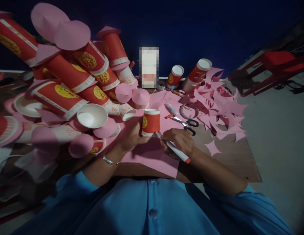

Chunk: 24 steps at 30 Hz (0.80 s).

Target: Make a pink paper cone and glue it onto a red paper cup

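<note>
A red paper cup (151,122) with a gold emblem and white rims stands upright over pink paper (152,153). My left hand (133,137) is closed around the cup's left side and lower edge. In my right hand (178,140) is a slim white pen-shaped tool (177,151) with a red end. Its narrow tip meets the cup's lower right edge; whether it is a pen or a blade I cannot tell. Black-handled scissors (185,123) lie open beyond my right hand, near a roll of tape (189,111) and a white tube with a red cap (171,111).
Stacked red and white cups with pink paper cones (73,36) crowd the left side. Pink paper offcuts (215,107) heap at the right. Two cup stacks (175,76) stand at the back, beside a blurred upright panel (149,67). A red stool (274,70) stands on the floor.
</note>
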### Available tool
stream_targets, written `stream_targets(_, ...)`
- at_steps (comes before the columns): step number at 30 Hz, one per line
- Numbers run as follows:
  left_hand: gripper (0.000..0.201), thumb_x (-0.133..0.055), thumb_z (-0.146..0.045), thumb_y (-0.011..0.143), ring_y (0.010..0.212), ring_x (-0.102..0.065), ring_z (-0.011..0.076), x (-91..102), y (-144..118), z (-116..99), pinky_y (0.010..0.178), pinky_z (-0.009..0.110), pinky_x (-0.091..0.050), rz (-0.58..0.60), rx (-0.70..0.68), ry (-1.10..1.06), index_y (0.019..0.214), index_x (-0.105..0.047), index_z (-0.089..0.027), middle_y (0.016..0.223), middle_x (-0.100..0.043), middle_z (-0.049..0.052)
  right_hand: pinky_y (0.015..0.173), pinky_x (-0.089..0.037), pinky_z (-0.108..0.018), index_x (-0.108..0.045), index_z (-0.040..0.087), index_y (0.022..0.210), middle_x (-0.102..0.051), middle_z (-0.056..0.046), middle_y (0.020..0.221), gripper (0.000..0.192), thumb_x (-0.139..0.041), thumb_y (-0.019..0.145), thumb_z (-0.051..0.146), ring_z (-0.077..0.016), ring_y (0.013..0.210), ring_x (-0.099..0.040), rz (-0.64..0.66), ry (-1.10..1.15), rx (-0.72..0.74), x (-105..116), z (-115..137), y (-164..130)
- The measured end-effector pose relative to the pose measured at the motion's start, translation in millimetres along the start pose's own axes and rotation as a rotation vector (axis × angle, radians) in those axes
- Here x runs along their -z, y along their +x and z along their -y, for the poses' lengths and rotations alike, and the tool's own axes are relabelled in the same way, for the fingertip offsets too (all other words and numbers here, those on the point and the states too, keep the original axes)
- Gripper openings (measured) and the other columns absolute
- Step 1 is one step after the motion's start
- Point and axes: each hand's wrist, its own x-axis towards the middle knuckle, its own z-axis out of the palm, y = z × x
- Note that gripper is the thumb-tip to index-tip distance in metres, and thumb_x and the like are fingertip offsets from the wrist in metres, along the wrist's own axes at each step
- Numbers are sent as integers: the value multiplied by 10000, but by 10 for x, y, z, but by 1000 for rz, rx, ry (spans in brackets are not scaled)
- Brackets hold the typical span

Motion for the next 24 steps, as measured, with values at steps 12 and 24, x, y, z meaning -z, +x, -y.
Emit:
stream_targets(12, 541, -917, -341, 715, 1055, -682, 279, -1, -7, -30, 978, 424, -532, -50, 61, -148, 1193, -705, -204, 1142, -748, 90, 598, -614, -264, -610, 203, 1058, -745, -23, 748, 62, -612, 999, 184, -161, 644, -732, -50, 81, 4, 35, 9, 3)
stream_targets(24, 522, -919, -315, 716, 1043, -680, 262, 17, -24, -12, 956, 400, -534, -69, 83, -186, 1172, -691, -199, 1137, -743, 76, 599, -609, -246, -608, 215, 971, -746, -11, 736, 55, -640, 978, 170, -146, 626, -728, -4, 99, -4, 56, 15, 1)
